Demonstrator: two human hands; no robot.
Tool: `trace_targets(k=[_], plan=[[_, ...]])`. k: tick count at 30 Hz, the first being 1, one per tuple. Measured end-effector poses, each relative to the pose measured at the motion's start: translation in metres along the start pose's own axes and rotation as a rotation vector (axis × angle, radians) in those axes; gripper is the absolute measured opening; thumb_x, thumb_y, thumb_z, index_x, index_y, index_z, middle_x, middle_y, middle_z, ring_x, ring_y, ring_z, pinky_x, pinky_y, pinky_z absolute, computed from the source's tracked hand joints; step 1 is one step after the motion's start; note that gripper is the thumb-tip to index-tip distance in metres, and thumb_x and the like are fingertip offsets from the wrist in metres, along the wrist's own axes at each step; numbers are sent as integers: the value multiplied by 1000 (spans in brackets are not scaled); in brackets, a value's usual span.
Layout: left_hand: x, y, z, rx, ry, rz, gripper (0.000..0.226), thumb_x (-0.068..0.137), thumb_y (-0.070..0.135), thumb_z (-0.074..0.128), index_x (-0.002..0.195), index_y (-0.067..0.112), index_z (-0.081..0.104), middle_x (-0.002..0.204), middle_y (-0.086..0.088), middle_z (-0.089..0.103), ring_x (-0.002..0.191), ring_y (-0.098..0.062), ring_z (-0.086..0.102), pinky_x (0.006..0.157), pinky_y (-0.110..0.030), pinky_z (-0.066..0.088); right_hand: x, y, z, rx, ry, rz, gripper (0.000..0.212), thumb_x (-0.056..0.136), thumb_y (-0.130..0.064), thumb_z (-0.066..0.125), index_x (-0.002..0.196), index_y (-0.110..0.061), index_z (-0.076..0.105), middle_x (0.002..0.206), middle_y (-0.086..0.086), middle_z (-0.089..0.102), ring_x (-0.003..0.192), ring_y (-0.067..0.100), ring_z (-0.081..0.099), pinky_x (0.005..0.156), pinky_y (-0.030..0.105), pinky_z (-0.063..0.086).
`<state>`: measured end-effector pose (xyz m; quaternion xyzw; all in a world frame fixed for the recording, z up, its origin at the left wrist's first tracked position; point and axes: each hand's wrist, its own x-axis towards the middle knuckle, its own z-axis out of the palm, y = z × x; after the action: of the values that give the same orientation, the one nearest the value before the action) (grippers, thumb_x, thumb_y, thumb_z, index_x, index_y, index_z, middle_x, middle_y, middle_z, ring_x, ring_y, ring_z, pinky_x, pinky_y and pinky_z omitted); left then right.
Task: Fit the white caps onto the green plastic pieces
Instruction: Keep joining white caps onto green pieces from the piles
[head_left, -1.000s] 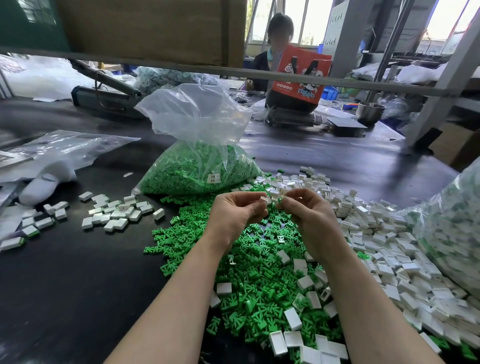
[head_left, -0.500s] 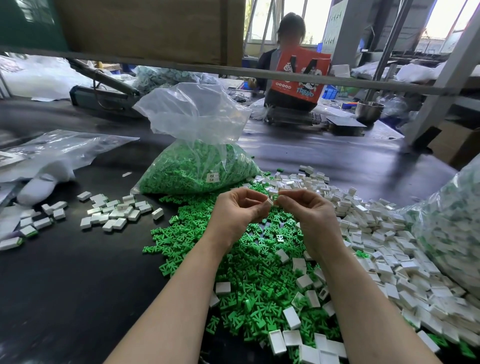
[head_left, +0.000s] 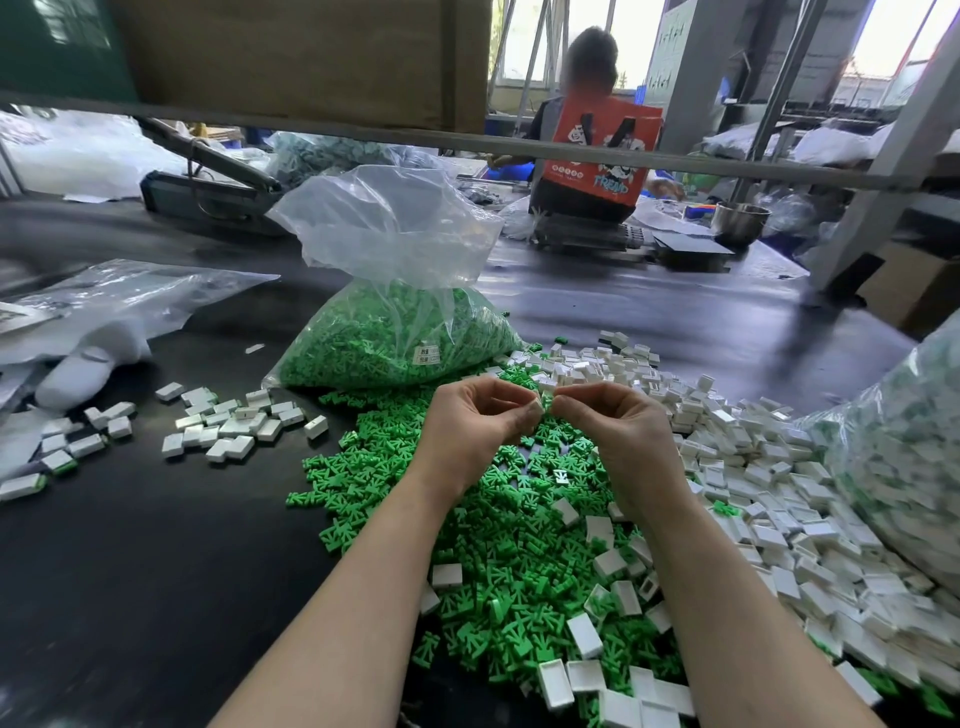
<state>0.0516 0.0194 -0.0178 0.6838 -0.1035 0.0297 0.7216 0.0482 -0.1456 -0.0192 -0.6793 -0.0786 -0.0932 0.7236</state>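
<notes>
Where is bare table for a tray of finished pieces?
Bare dark table lies near left, between the capped pieces and the left forearm. Another strip lies behind the green bag. The green pile and white caps are crowded.

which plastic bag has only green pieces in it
The clear bag standing at the centre behind the hands; it holds only green pieces. The bag at the right edge holds mixed white and green parts.

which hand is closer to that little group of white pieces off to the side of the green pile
Left. The left hand hangs just right of the white cluster; the right hand is farther right, beyond the left.
</notes>
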Motion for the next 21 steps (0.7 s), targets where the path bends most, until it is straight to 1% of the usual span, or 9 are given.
trace_targets(k=[5, 11, 13, 16, 18, 21], plan=[[1, -1, 0, 24, 7, 23, 9, 78, 6, 77, 85, 10, 73, 76, -5, 75, 71, -15, 72, 66, -19, 55, -1, -2, 0, -17, -11, -13, 8, 78, -8, 76, 82, -14, 73, 83, 0, 76, 79, 11, 72, 72, 16, 54], [2, -3, -1, 74, 13, 52, 10, 78, 6, 78, 85, 9, 73, 73, -1, 75, 68, -11, 71, 65, -18, 54, -1, -1, 1, -57, -14, -27, 8, 80, -7, 76, 84, -13, 73, 82, 1, 76, 78, 10, 71, 71, 16, 54], [2, -3, -1, 75, 11, 53, 10, 77, 6, 78, 85, 10, 73, 72, -1, 75, 68, -11, 71, 64, -18, 55, 0, 0, 0, -86, -25, -39, 9, 81, -7, 75, 88, -12, 73, 85, 3, 75, 81, 13, 71, 73, 18, 55], [2, -3, -2, 62, 17, 53, 10, 78, 7, 78, 82, 14, 73, 71, 1, 75, 67, -10, 71, 63, -17, 54, 1, 3, -1, -191, -65, -45, 18, 85, -8, 73, 102, -15, 73, 90, 9, 74, 86, 21, 71, 78, 24, 58], [2, -4, -2, 60, 19, 46, 10, 78, 8, 78, 82, 15, 73, 72, 0, 75, 67, -10, 72, 63, -17, 54, 1, 5, 1, -243, -87, -48, 18, 86, -8, 72, 103, -15, 73, 92, 6, 75, 88, 21, 71, 79, 26, 58], [3, -5, -3, 42, 20, 15, 9, 78, 10, 78, 84, 14, 72, 75, -3, 75, 69, -12, 72, 63, -19, 54, 2, 5, 2, -206, -58, -46, 11, 89, -7, 68, 98, -14, 70, 88, 2, 76, 85, 17, 73, 77, 25, 58]])
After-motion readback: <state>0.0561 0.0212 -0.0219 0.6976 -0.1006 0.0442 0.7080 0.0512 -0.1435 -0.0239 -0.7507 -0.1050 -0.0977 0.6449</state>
